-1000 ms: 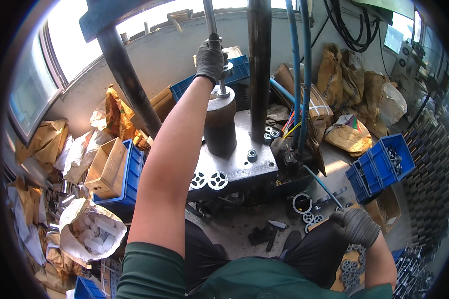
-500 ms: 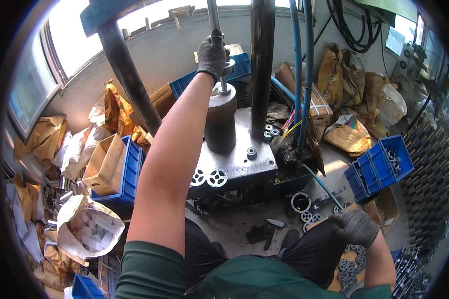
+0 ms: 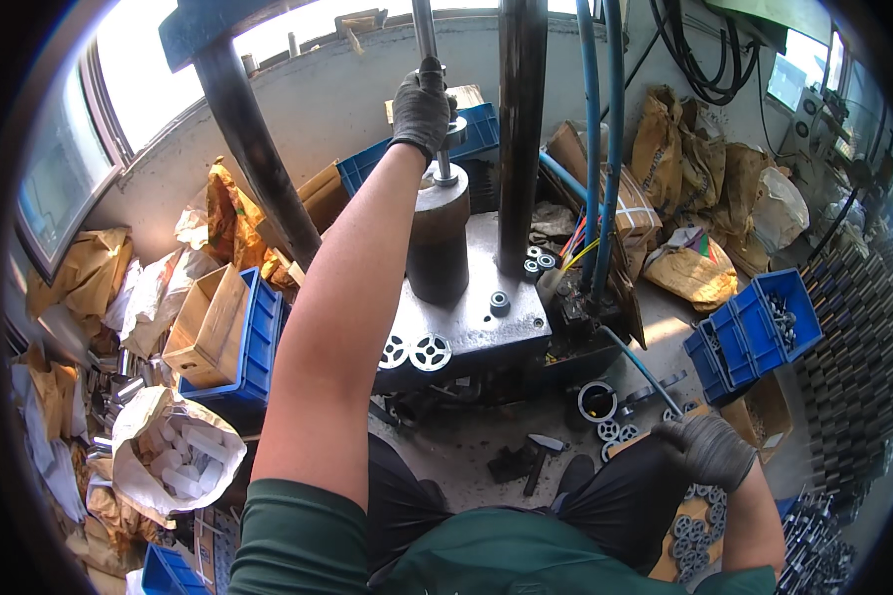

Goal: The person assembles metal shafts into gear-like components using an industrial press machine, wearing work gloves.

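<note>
My left hand [image 3: 422, 111], in a dark grey glove, is wrapped around an upright metal shaft [image 3: 446, 164]. A ring-shaped metal part [image 3: 456, 131] sits on the shaft just under my fingers. The shaft's lower end stands in the top of a thick steel cylinder [image 3: 439, 243], which rests on the press table [image 3: 476, 327]. Down at the right, my gloved right hand [image 3: 709, 453] is closed around the end of a long blue-grey lever [image 3: 645, 372]. Two spoked metal discs [image 3: 431, 352] lie at the table's front edge, partly behind my left forearm. A small bearing [image 3: 499, 300] sits farther right.
Dark press columns [image 3: 521, 139] flank the cylinder, with blue hoses [image 3: 610, 149] to their right. Blue bins [image 3: 759, 327] of metal parts stand at right. A hammer [image 3: 540, 464] lies on the floor. At left are a sack of pale pieces [image 3: 184, 456] and a wooden box [image 3: 209, 327].
</note>
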`<state>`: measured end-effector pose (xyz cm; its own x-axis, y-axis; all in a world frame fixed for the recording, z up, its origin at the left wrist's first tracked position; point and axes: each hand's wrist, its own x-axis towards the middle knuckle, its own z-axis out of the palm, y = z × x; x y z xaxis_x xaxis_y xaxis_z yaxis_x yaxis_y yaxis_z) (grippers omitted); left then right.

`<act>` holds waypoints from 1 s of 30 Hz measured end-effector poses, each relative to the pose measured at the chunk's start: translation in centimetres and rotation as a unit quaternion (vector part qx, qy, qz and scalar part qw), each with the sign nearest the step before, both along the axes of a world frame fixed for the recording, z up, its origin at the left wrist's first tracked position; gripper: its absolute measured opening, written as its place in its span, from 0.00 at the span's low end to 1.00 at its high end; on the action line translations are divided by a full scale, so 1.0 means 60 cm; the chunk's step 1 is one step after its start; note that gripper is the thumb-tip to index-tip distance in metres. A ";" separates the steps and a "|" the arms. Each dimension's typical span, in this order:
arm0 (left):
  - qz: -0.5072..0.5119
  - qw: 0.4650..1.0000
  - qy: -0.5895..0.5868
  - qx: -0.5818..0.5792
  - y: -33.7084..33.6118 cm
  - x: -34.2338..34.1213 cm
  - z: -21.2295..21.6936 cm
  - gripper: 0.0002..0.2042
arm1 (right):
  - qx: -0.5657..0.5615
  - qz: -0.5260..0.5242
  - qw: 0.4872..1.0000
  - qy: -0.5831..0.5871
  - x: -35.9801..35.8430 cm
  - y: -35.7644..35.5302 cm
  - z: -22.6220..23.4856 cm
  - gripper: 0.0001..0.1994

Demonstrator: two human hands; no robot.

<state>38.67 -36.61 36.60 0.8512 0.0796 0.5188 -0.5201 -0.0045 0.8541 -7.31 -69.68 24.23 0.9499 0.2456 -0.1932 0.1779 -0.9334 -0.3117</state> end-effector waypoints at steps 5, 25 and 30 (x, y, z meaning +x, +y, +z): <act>-0.006 0.999 0.022 -0.028 0.003 0.001 -0.001 0.31 | -0.022 -0.016 0.997 0.075 0.007 0.009 0.014 0.19; 0.003 1.000 0.012 -0.011 0.002 0.007 -0.003 0.32 | -0.016 -0.086 0.877 -0.473 0.164 0.010 0.090 0.08; -0.004 1.000 -0.002 -0.004 -0.007 0.008 -0.005 0.32 | 0.013 -0.084 0.843 -0.531 0.302 -0.019 0.135 0.06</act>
<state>39.14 -37.03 36.30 0.8502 0.0770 0.5208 -0.5227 0.0065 0.8525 10.80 -70.82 32.30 0.6060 0.0810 0.7913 0.2357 -0.9684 -0.0814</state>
